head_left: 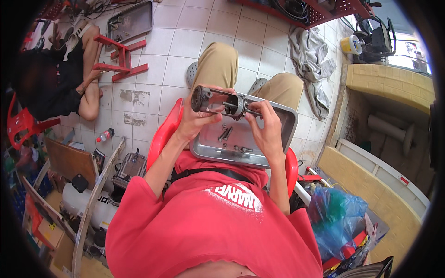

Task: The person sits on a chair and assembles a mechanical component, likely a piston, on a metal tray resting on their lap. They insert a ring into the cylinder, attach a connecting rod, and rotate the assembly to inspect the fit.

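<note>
Above my lap I hold a cylindrical metal part (240, 107), with a dark round end, an open-sided middle and a ring with toothed-looking edges toward its right end. My left hand (191, 118) wraps round the dark end from below. With thumb and fingers, my right hand (267, 126) pinches a thin rod or the rim at the right end; which of these is too small to tell. Under both hands a grey metal tray (216, 155) rests on my lap. Several bolts (225, 134) and smaller pieces of hardware (243, 149) lie in it.
A person (51, 78) sits at the left near a red stool (123, 60) and another metal tray (149, 21). A bottle (105, 135) lies on the tiles. Grey cloth (313, 65) spreads at the right, beside a yellow ledge (389, 83). A blue plastic bag (336, 217) sits near my right elbow.
</note>
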`<state>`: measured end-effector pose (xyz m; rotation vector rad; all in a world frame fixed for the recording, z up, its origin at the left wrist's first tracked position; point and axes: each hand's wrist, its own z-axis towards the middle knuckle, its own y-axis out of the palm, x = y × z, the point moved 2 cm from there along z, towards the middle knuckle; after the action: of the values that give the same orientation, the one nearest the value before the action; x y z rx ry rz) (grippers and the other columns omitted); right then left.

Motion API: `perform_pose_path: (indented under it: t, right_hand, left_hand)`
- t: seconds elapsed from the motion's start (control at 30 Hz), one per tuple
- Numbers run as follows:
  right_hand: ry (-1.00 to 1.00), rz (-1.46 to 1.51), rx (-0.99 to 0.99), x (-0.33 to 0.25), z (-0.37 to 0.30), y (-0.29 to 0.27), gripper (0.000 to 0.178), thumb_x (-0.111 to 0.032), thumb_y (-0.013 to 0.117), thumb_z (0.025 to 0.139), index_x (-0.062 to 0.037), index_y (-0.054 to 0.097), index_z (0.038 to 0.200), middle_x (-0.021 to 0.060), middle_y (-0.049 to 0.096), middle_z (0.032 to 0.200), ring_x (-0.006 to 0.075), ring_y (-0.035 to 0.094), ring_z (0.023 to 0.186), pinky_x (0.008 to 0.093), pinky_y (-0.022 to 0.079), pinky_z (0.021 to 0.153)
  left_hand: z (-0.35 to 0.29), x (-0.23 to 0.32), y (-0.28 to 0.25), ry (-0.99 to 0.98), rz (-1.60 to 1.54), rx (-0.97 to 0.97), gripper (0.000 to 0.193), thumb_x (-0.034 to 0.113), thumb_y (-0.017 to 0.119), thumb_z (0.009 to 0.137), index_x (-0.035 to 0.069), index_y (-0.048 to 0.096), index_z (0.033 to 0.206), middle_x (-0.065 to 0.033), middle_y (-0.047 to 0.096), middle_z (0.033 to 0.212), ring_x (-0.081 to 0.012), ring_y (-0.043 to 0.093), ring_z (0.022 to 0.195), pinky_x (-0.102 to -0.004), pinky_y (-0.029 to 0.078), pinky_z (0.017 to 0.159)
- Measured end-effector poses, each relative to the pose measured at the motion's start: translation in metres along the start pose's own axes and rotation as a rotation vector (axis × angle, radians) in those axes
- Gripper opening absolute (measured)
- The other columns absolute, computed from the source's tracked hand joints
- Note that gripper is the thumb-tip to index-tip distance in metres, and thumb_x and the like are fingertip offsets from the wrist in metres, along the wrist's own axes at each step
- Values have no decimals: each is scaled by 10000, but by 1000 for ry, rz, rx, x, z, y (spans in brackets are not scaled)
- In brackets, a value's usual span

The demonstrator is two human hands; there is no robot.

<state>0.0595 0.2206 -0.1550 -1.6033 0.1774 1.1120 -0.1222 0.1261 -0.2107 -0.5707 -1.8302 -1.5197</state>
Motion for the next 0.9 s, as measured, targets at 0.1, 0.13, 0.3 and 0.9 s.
perform_pose_path:
  t: [0.1,0.13,0.3,0.9]
  right_hand:
    - [-81,-170,-168,3,1,-10,117,-168,630,991,-75,665,929,48,637,768,253,621,823,348,415,767]
    - [-53,-176,-189,-1,2,-13,150,-181,650,978,-75,675,875,41,649,782,241,608,778,341,397,820]
    - [-84,-96,-111,-12,3,-16,149,-192,667,970,-67,692,894,36,687,838,225,608,798,337,409,838]
    - [34,25,-147,0,-10,-2,169,-219,650,990,-66,677,927,74,717,781,279,659,749,369,485,775]
  left_hand:
    - [-1,-1,-3,-5,-58,-7,665,103,865,801,46,517,1365,-205,636,1337,-295,605,1275,-426,528,1062]
    - [-1,-1,-2,1,-81,-19,669,120,869,801,44,518,1366,-203,637,1333,-298,606,1272,-428,530,1060]
    - [1,-1,-3,24,-93,3,689,185,868,813,33,510,1383,-203,636,1331,-316,608,1261,-457,531,1054]
    - [1,-1,-12,32,42,-63,771,355,816,863,76,394,1446,-207,565,1402,-395,565,1306,-512,598,956]
